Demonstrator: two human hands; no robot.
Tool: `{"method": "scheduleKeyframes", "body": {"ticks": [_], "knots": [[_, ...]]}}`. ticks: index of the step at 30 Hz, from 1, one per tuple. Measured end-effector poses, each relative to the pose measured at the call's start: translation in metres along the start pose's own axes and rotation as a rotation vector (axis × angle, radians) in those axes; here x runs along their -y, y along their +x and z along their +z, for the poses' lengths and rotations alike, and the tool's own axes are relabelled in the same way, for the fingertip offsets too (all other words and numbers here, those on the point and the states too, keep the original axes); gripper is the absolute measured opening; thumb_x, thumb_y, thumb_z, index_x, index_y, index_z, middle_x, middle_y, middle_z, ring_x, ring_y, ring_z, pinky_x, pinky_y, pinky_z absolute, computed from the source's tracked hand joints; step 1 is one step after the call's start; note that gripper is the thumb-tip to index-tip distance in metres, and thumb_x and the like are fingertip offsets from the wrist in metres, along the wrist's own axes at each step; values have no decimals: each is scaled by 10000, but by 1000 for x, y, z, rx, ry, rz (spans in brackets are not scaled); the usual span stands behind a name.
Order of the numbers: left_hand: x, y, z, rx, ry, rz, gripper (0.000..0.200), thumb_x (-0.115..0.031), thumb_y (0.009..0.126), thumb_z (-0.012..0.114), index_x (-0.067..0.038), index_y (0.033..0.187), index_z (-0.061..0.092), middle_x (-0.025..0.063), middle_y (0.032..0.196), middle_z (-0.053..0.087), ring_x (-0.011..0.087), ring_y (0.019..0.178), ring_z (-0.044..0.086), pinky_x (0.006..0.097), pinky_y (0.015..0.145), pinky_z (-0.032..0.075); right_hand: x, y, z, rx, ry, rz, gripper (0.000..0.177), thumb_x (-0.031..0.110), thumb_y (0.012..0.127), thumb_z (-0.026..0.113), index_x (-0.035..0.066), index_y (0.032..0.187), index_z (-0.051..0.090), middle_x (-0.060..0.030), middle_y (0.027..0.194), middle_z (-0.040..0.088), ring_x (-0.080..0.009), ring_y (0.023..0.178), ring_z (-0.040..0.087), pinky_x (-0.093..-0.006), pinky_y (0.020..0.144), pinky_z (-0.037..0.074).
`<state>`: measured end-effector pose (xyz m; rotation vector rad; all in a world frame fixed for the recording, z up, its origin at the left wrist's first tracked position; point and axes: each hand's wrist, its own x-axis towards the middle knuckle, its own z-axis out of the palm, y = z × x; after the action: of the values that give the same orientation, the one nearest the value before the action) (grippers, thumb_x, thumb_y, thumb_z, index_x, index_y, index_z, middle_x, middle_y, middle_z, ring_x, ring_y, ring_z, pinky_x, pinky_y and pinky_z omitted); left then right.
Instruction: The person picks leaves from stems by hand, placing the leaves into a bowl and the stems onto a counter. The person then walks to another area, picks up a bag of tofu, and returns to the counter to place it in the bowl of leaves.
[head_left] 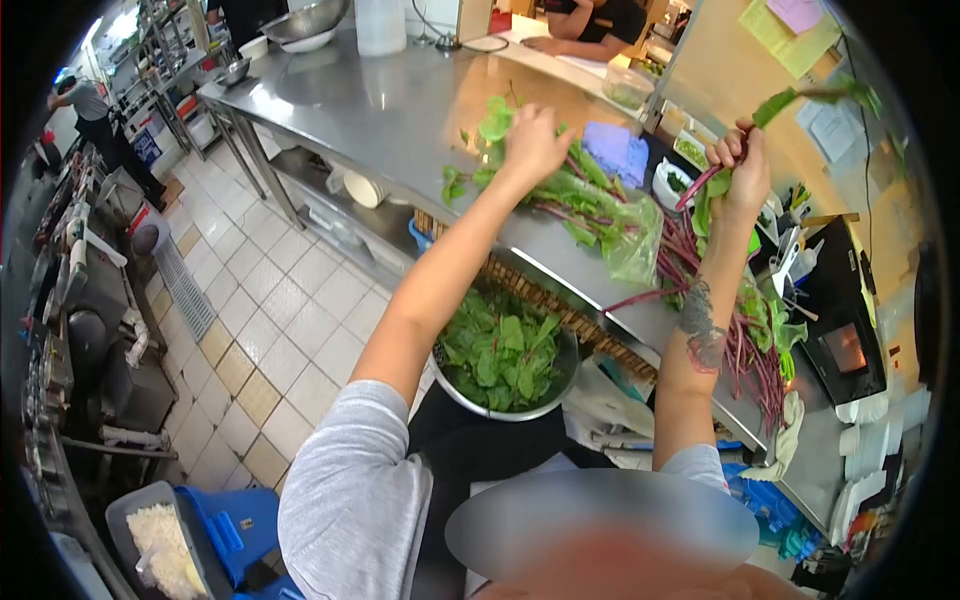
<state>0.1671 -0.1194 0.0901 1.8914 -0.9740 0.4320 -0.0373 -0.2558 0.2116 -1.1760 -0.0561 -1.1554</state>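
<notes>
Steel counter [330,110]: leafy greens [575,195], clear plastic bag [638,245], blue bundle [615,152], red stems [752,372]; white container [381,28] farther along

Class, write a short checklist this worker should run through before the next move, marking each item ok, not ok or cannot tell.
1. Right hand grips the leafy stem: ok.
2. Left hand has a firm hold on the greens: cannot tell, fingertips hidden.
3. Metal bowl sits below the counter edge, holding picked leaves: ok.
4. Bowl securely supported: cannot tell, its base is hidden.
5. Greens free of the clear plastic bag: not ok, some lie in or under it.
</notes>
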Motion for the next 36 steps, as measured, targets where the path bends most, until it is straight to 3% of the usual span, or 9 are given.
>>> {"method": "scheduleKeyframes", "body": {"ticks": [3, 6, 9, 11, 13, 19, 24, 32, 36], "knots": [[-34, -25, -22, 217, -574, 71, 422, -318, 928, 573, 5, 1198, 607, 156, 1188, 609, 236, 1115, 568, 374, 932, 450, -13, -48, 9, 221, 121, 272, 259, 262, 1010, 430, 24, 970, 525, 18, 647, 399, -82, 509, 367, -256, 481, 324], [-71, -76, -50, 335, -1096, 74, 395, -313, 990, 483, 1, 1187, 620, 87, 1087, 650, 149, 1005, 582, 282, 890, 452, -35, -124, 27, 256, -74, 449, 294, 297, 1006, 445, 35, 918, 545, 8, 627, 487, -83, 480, 459, -227, 437, 342], [-67, -129, -81, 515, -1012, -121, 364, -272, 1002, 472, 11, 1200, 586, 61, 940, 663, 69, 805, 599, 234, 682, 486, -69, -188, 23, 391, 111, 683, 354, 345, 1009, 434, 46, 869, 561, -10, 651, 543, -89, 512, 518, -219, 456, 388], [-61, -156, -86, 425, -1069, -297, 285, -220, 1000, 481, 4, 1121, 607, 31, 864, 634, 49, 699, 553, 193, 577, 437, -72, -221, 29, 420, -141, 727, 332, 301, 1011, 433, 27, 898, 582, -20, 675, 570, -94, 555, 543, -225, 499, 429], [-48, -177, -91, 303, -1081, -434, 255, -206, 1000, 482, -3, 1093, 606, 18, 834, 608, 64, 693, 539, 183, 585, 425, -87, -247, 28, 560, -279, 498, 274, 231, 1003, 444, 7, 978, 599, -27, 702, 597, -97, 604, 568, -231, 551, 463], [-34, -210, -84, 311, -1295, -489, 206, -226, 1003, 481, -36, 1019, 560, -11, 810, 510, 82, 742, 528, 181, 627, 430, -104, -274, 11, 579, -378, 422, 236, 191, 982, 482, -5, 963, 613, -57, 639, 542, -117, 577, 521, -291, 543, 421], [-41, -212, -70, 200, -1404, -473, 182, -227, 1009, 462, -55, 989, 520, 8, 789, 444, 133, 692, 469, 323, 716, 452, -110, -277, -5, 443, -481, 425, 235, 171, 959, 529, -18, 854, 622, -81, 642, 529, -132, 563, 496, -296, 528, 398], [-59, -197, -60, 90, -1524, -526, 166, -201, 1011, 474, -48, 970, 526, -11, 742, 414, 65, 559, 355, 214, 487, 314, -89, -272, 11, 303, -714, -4, 77, 57, 852, 642, -12, 825, 619, -139, 665, 553, -294, 582, 570, -357, 527, 437], [-45, -185, -62, -54, -1497, -498, 195, -205, 1009, 476, -24, 971, 539, -23, 711, 395, 48, 493, 279, 207, 420, 218, -86, -277, 2, 258, -774, -76, 146, 55, 868, 611, -12, 748, 561, -121, 649, 543, -263, 535, 547, -362, 518, 439]]}}
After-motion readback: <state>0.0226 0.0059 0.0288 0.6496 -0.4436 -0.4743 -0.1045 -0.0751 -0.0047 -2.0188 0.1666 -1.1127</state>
